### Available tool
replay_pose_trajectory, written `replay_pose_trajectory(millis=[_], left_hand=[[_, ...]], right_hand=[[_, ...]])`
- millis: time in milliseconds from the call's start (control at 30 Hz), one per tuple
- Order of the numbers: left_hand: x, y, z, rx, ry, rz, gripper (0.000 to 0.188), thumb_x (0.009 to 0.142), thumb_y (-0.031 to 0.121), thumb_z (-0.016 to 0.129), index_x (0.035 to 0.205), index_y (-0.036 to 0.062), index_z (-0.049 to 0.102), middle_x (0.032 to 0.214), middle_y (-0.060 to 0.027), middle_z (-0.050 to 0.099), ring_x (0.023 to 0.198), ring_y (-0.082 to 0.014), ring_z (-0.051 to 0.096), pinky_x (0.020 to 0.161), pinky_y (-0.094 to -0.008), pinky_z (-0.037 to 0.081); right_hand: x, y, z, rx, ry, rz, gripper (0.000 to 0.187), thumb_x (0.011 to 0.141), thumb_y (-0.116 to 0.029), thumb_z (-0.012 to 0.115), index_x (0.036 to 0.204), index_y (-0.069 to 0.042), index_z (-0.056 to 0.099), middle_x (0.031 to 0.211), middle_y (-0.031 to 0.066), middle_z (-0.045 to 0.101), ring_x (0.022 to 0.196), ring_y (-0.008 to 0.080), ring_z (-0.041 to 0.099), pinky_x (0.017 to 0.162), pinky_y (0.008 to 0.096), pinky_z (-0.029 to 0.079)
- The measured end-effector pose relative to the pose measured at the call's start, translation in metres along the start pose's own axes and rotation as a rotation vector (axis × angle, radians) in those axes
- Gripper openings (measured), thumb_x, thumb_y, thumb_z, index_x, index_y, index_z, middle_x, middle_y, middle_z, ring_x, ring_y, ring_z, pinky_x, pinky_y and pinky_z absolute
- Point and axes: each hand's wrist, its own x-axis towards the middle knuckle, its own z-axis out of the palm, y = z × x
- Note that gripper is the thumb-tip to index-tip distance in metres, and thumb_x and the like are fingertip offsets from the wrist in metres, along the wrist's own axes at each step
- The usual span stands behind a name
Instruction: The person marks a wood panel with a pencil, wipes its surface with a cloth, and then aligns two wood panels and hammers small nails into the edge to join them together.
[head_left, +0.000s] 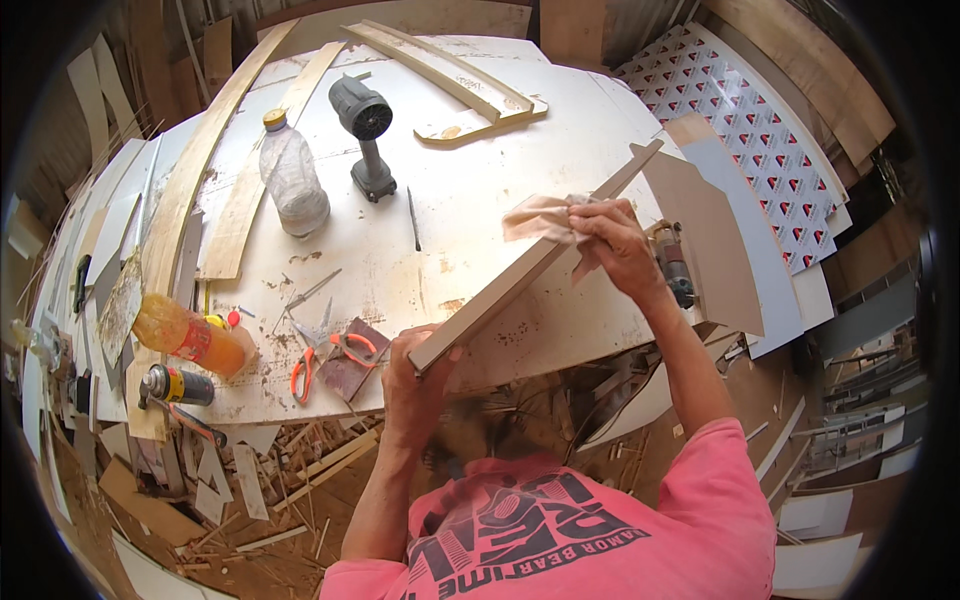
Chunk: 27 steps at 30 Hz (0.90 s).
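Observation:
A long, narrow brown strip (490, 305) runs slantwise over the white worktable (470, 230), its near end at the table's front edge. My left hand (408, 385) is closed round that near end. Farther up the strip, my right hand (618, 245) pinches a crumpled pale cloth (537, 218), which lies against the strip's upper face. Orange-handled scissors (307, 372) and a dark brown sheet like sandpaper (352, 370) lie just left of my left hand. Close by my right forearm is a dark power tool (675, 265), partly hidden.
A grey handheld blower (368, 130) and a clear bottle (296, 180) stand farther back. An orange-filled bottle (205, 338) and a small canister (178, 384) lie at the left. Long boards (215, 150) cross the table; offcuts (245, 480) litter the floor.

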Motion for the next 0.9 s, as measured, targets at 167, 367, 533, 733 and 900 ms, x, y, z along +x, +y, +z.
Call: replay_pose_trajectory(millis=[167, 367, 533, 733, 900], left_hand=[[-0.009, -0.002, 0.003, -0.018, -0.024, -0.043, 0.028, 0.083, 0.006, 0.071, 0.102, 0.0068, 0.050, 0.104, -0.0123, 0.065, 0.091, -0.0201, 0.063, 0.074, -0.0317, 0.051], [-0.015, -0.001, 0.007, -0.022, 0.064, -0.080, 0.025, 0.080, 0.006, 0.074, 0.099, 0.0058, 0.058, 0.105, -0.0085, 0.062, 0.095, -0.0187, 0.059, 0.083, -0.0326, 0.048], [-0.021, 0.001, 0.005, 0.062, 0.100, -0.065, 0.030, 0.079, 0.003, 0.073, 0.105, 0.0073, 0.058, 0.109, -0.0043, 0.057, 0.104, -0.0166, 0.054, 0.099, -0.0360, 0.040], [-0.021, 0.014, 0.014, -0.051, 0.229, -0.238, 0.035, 0.081, 0.022, 0.074, 0.104, 0.0046, 0.055, 0.112, -0.0028, 0.053, 0.111, -0.0191, 0.052, 0.111, -0.0417, 0.029], [-0.010, 0.014, 0.025, -0.160, 0.300, -0.047, 0.072, 0.088, 0.071, 0.036, 0.108, 0.0037, 0.049, 0.104, -0.0136, 0.060, 0.101, -0.0240, 0.057, 0.094, -0.0394, 0.043]], right_hand=[[0.001, 0.124, -0.047, -0.143, -0.005, 0.219, 0.028, 0.080, -0.001, 0.057, 0.104, -0.007, 0.070, 0.114, 0.0079, 0.065, 0.109, 0.0268, 0.054, 0.097, 0.0355, 0.043], [0.003, 0.219, -0.065, -0.277, 0.036, 0.284, 0.025, 0.084, -0.001, 0.055, 0.105, -0.005, 0.068, 0.112, 0.0086, 0.065, 0.107, 0.0260, 0.055, 0.097, 0.0355, 0.043], [0.012, 0.285, -0.083, -0.261, 0.102, 0.329, 0.024, 0.084, -0.004, 0.054, 0.102, -0.007, 0.069, 0.107, 0.0105, 0.067, 0.101, 0.0278, 0.058, 0.100, 0.0358, 0.040], [-0.018, 0.371, -0.086, 0.042, 0.242, 0.776, 0.025, 0.086, -0.008, 0.055, 0.106, -0.006, 0.069, 0.096, 0.0084, 0.071, 0.091, 0.0241, 0.064, 0.083, 0.0319, 0.050], [0.018, 0.282, -0.091, 0.564, 0.454, 0.505, 0.025, 0.093, -0.010, 0.055, 0.116, -0.002, 0.063, 0.101, 0.0061, 0.067, 0.088, 0.0118, 0.062, 0.078, 0.0257, 0.050]])
